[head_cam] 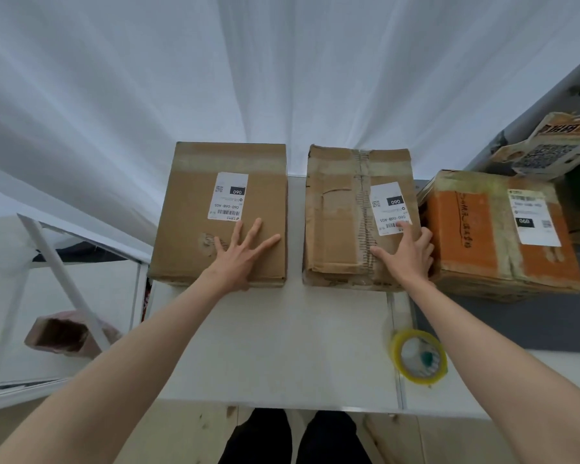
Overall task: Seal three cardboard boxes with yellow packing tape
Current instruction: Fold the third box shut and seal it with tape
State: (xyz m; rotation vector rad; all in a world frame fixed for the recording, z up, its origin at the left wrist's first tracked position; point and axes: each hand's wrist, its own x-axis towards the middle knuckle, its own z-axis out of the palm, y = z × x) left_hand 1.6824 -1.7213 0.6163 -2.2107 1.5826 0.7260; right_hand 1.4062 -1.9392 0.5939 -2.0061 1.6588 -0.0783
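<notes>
Three cardboard boxes sit in a row along the far side of the white table, right up against a white curtain. The left hand lies flat on top of the left box, fingers straight and fanned wide, just below that box's white shipping label. Over to the right hand: it rests on the near right corner of the middle box, fingers straight, the forefinger tip on the lower edge of the label there, the outer fingers running along the box's right edge. This middle box is creased and worn, with a rough strip down its top seam. Just beside it, touching or nearly so, sits the orange box, partly on a dark grey mat, carrying its own label.

And the roll of yellow packing tape lies flat on the table, near the front edge, just inside the right forearm, with neither hand on it. Off to the far right, a printed carton tilts behind the orange box.
</notes>
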